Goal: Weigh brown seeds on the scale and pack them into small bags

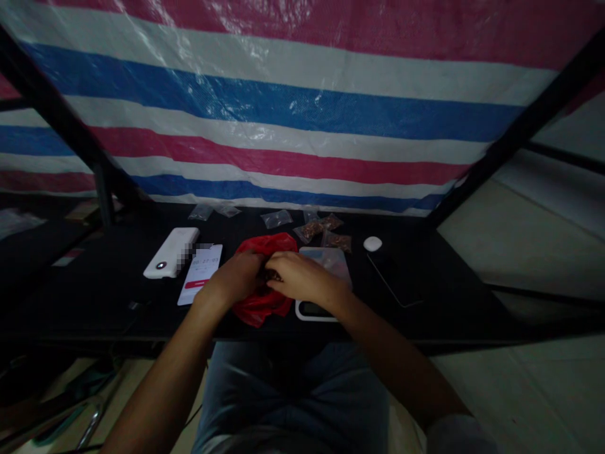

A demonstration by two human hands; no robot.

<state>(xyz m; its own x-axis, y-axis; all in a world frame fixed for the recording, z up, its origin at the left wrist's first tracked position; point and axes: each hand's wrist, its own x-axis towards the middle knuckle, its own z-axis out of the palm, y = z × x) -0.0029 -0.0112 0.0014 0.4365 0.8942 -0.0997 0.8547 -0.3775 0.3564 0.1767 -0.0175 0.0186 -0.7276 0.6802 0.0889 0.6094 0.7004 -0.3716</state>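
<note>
A crumpled red plastic bag (265, 309) lies on the black table, its mouth facing up between my hands. My left hand (240, 275) reaches over the bag from the left, fingers curled down at its dark opening; the fingertips are hidden. From the right, my right hand (300, 275) bends over the same opening with fingers drawn together. Small brown bits show beneath its fingers, too dim to name. A white digital scale (299, 310) sits partly under my right wrist, a translucent tray (331, 258) on it.
Behind the scale lie several small zip bags with brown contents (311, 229), and a flat clear zip bag (276, 219). A white power bank (172, 252) and a lit phone (201, 277) are left; a white round case (373, 243) and dark phone (394, 277) right. Striped sheeting (302, 113) hangs behind.
</note>
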